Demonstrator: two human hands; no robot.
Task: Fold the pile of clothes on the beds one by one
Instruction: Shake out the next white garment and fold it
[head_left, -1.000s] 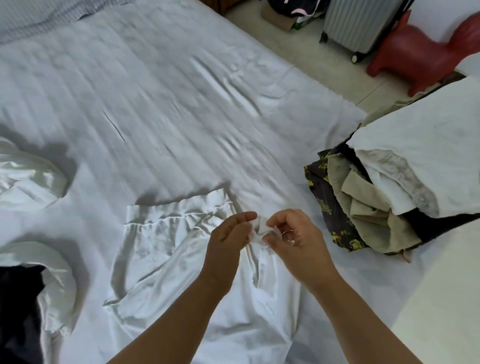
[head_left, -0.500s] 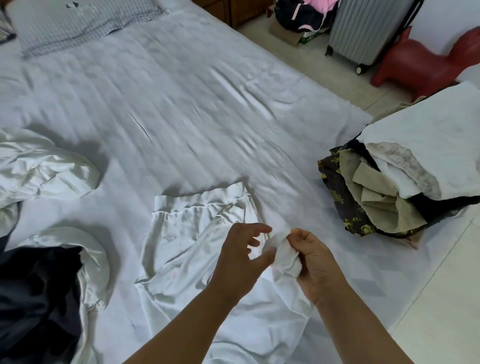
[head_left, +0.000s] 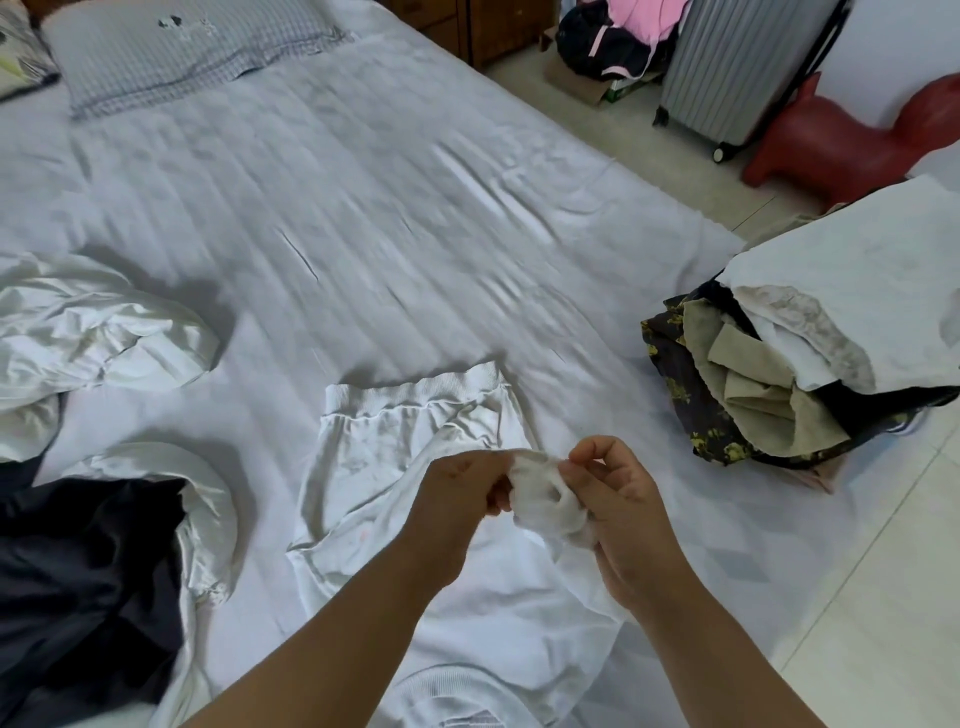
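We see the left hand (head_left: 462, 499) and the right hand (head_left: 618, 506) both pinching a bunched cuff of the white garment (head_left: 395, 467), which lies spread on the bed (head_left: 363, 218) near its front edge, with the ribbed hem toward the middle of the bed. At the right edge of the bed rests a stack of clothes (head_left: 769, 395) in white, beige and dark print. Near the left edge lie crumpled white clothes (head_left: 93, 332) and a dark garment (head_left: 83, 587).
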